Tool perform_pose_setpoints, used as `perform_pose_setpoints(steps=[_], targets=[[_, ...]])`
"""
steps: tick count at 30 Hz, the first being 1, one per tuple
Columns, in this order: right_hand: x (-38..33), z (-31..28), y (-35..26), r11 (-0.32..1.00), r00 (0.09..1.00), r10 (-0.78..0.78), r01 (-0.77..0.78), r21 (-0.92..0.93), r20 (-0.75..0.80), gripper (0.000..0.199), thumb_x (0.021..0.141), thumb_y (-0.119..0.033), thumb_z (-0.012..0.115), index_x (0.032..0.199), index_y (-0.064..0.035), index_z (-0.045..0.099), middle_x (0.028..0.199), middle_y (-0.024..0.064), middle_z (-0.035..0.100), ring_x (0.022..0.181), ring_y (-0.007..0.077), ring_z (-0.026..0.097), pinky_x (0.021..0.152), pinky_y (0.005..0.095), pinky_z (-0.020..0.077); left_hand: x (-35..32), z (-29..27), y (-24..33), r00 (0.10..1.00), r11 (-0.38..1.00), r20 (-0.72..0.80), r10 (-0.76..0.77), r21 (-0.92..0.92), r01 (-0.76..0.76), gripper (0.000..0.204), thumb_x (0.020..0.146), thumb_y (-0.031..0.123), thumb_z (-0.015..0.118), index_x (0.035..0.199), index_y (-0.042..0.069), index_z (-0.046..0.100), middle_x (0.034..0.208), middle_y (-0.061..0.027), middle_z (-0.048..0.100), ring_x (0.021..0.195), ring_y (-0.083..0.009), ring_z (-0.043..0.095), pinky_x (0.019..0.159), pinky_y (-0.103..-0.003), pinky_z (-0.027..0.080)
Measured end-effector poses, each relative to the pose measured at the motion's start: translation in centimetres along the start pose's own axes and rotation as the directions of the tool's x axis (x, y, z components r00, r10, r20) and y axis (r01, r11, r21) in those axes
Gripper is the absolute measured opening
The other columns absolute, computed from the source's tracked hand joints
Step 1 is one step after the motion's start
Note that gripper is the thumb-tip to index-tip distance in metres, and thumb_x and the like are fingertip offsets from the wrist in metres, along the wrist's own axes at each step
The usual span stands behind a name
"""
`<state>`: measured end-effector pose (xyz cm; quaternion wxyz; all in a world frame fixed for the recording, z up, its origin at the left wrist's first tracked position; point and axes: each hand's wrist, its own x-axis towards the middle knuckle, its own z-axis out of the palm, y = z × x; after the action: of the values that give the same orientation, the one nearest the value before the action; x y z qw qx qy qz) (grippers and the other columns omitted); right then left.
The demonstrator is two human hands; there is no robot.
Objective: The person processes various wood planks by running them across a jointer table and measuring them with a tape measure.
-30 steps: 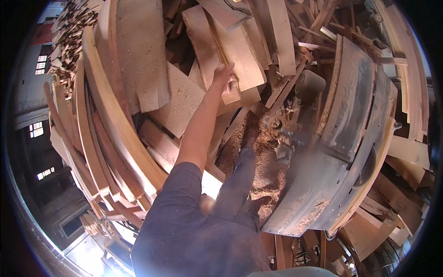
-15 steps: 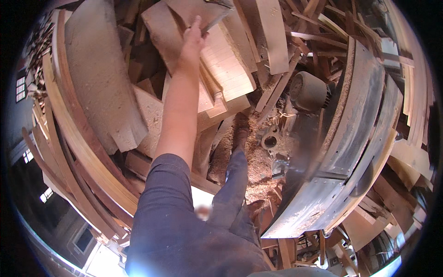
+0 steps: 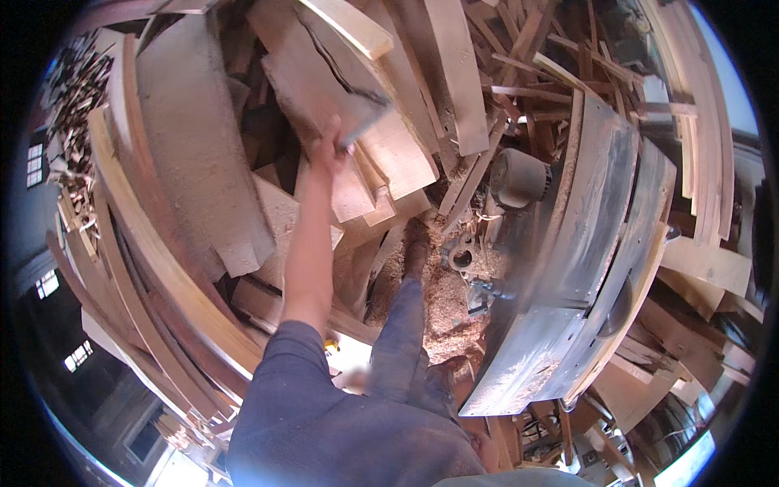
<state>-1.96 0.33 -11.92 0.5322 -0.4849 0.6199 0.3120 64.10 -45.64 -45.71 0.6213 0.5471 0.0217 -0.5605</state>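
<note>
At the far left, a heap of thin wood scraps (image 3: 77, 105) rises behind long timbers (image 3: 174, 243), which lean in a bowed row toward the person's left side; just right of them lies a broad plank (image 3: 203, 154), dusted with sawdust along its face; next comes the left arm, its dark sleeve (image 3: 300, 357) ending near the elbow, the bare forearm (image 3: 310, 252) running almost straight up and away from the body, the elbow nearly straight.

The left hand (image 3: 329, 152) is at the near end of a wide board (image 3: 320, 69), which has a dark crack along it and lies among the piled wood ahead of the person; the fingers, blurred, appear closed on that end, with one finger pointing forward over its face and the thumb toward the right; further boards (image 3: 402, 166) lie just right of the hand, beneath the wide board.

Below and right of the arm, a trousered leg (image 3: 399, 325) reaches forward onto sawdust (image 3: 454, 312); near the lower edge, a small patch right of the shirt seems to be part of the right hand (image 3: 484, 451), though how far its fingers are open, or what they hold, cannot be told; beyond stand a cylindrical motor (image 3: 519, 178) and a grey metal machine table (image 3: 596, 211); offcuts (image 3: 702, 268) crowd the far right.
</note>
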Motion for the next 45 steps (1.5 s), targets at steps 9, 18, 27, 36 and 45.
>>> perform_pose_setpoints(steps=[9, 18, 27, 36, 45], targets=[[10.0, -17.1, -25.2, 0.737, 0.757, -0.508, 0.629, 0.247, -0.412, 0.041, 0.099, -0.017, 0.066, 0.136, 0.0010, 0.059, 0.102, 0.0129, 0.066, 0.095, 0.0234, 0.065, 0.086, 0.0343, 0.0513, -29.5, 3.8, -3.7, 0.966, 0.995, -0.237, -0.102, -0.013, 0.102, 0.048, 0.094, 0.030, 0.077, 0.133, 0.009, 0.060, 0.117, -0.0021, 0.069, 0.105, -0.0174, 0.065, 0.075, -0.035, 0.053], [16.3, -17.6, -32.8, 0.480, 0.863, -0.496, 0.178, 0.859, 0.098, 0.060, 0.092, -0.022, 0.076, 0.142, 0.0029, 0.053, 0.127, 0.0105, 0.064, 0.117, 0.0213, 0.061, 0.101, 0.0344, 0.0491, -51.5, 1.9, -8.4, 0.868, 0.883, -0.168, -0.468, -0.116, 0.454, 0.049, 0.098, 0.025, 0.073, 0.139, 0.003, 0.055, 0.128, -0.0071, 0.067, 0.113, -0.0214, 0.066, 0.091, -0.037, 0.055], [13.1, -12.6, -24.9, 0.509, 0.857, -0.435, -0.019, 0.861, 0.276, 0.064, 0.088, -0.022, 0.077, 0.143, -0.0003, 0.051, 0.128, 0.0106, 0.066, 0.113, 0.0212, 0.066, 0.099, 0.0361, 0.0533, -54.2, -1.4, -7.8, 0.824, 0.816, -0.017, -0.566, -0.152, 0.557, 0.069, 0.108, 0.059, 0.040, 0.153, 0.007, 0.043, 0.144, -0.0123, 0.059, 0.130, -0.0245, 0.060, 0.110, -0.042, 0.049], [12.0, -9.8, -20.6, 0.406, 0.809, -0.565, 0.102, 0.908, 0.162, 0.040, 0.094, -0.017, 0.071, 0.129, 0.0013, 0.060, 0.111, 0.0097, 0.071, 0.097, 0.0191, 0.071, 0.084, 0.0344, 0.0587, -44.8, -0.8, -11.6, 0.957, 0.934, 0.127, -0.262, -0.217, 0.285, 0.064, 0.094, 0.054, 0.058, 0.135, 0.005, 0.062, 0.119, -0.0109, 0.071, 0.102, -0.0240, 0.071, 0.094, -0.041, 0.058], [1.5, -0.6, 10.0, 0.240, 0.775, -0.623, 0.313, 0.919, -0.101, 0.060, 0.087, -0.023, 0.076, 0.136, 0.0041, 0.056, 0.122, 0.0140, 0.070, 0.105, 0.0229, 0.071, 0.092, 0.0366, 0.0594, -68.5, 2.6, -26.3, 0.964, 0.999, 0.263, 0.045, -0.015, -0.042, 0.063, 0.094, 0.046, 0.063, 0.137, 0.000, 0.057, 0.122, -0.0154, 0.067, 0.106, -0.0256, 0.068, 0.092, -0.041, 0.057]])
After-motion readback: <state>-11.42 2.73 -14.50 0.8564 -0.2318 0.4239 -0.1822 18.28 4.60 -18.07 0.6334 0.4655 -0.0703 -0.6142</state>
